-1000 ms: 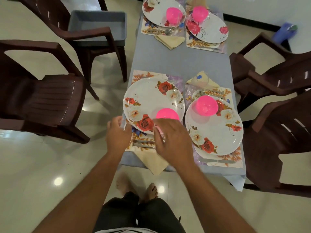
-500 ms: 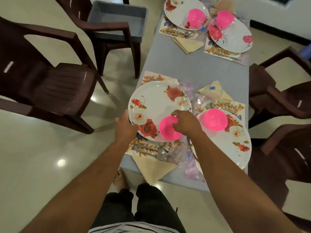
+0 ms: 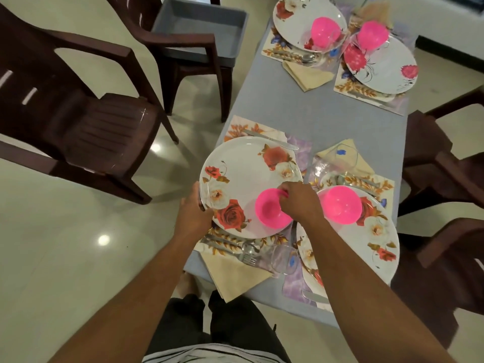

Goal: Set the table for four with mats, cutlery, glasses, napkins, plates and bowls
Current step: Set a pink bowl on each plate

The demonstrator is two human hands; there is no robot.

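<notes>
The person stands at the near end of a grey-blue table. At the near left place setting, a cream folded napkin overhangs the table edge. A fork and a spoon lie across it and the floral mat. A clear glass lies just beside them, apparently on its side.

The left hand grips the near left rim of the rose-patterned plate, fingers curled under the edge. The plate is white and round, with red and cream roses printed along its border. The right hand pinches the far right rim of the pink bowl, which sits on the near right part of this plate. The bowl is small, round, glossy plastic, open side up. A knife lies on the mat beyond the plate.

At the near right setting, a second pink bowl rests on a second floral plate, with a clear glass and napkin behind it.

At the far end, two more floral plates each carry a pink bowl, with a napkin between the settings.

No brand marks or legible writing are visible.

Dark brown plastic chairs stand around the table; one holds a grey bin.
</notes>
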